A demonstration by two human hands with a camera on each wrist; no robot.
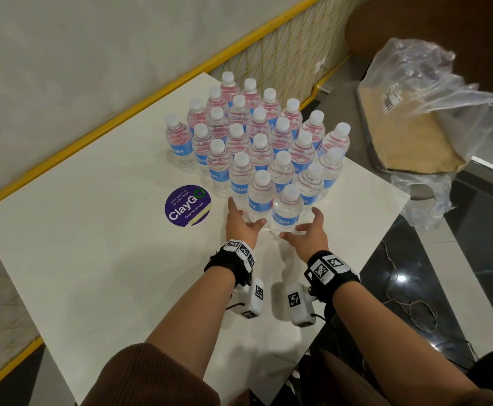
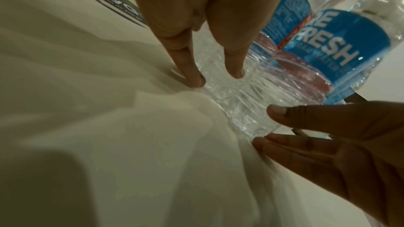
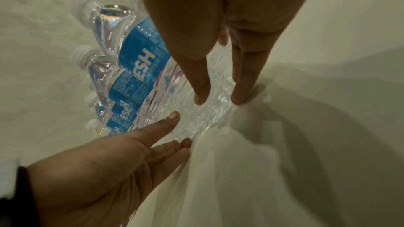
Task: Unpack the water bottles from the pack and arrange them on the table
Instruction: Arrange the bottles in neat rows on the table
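Observation:
Several clear water bottles point(image 1: 258, 142) with white caps and blue labels stand upright in a tight diamond-shaped cluster on the white table point(image 1: 92, 244). The nearest bottle point(image 1: 287, 209) forms the cluster's front tip. My left hand point(image 1: 243, 219) lies with straight fingers along the front-left side of the cluster, at the bottles' bases. On the front-right side, my right hand point(image 1: 301, 227) mirrors it. In the left wrist view my left fingertips point(image 2: 196, 78) touch a bottle's ribbed base point(image 2: 240, 96). The right wrist view shows my right fingertips point(image 3: 200, 97) against a labelled bottle point(image 3: 142, 54).
A round purple sticker point(image 1: 188, 206) lies on the table just left of my left hand. The emptied clear plastic wrap point(image 1: 432, 92) and its cardboard tray point(image 1: 415, 142) sit off the table to the right. A yellow-framed mesh rail point(image 1: 283, 54) runs behind. Cables point(image 1: 409, 306) lie on the dark floor.

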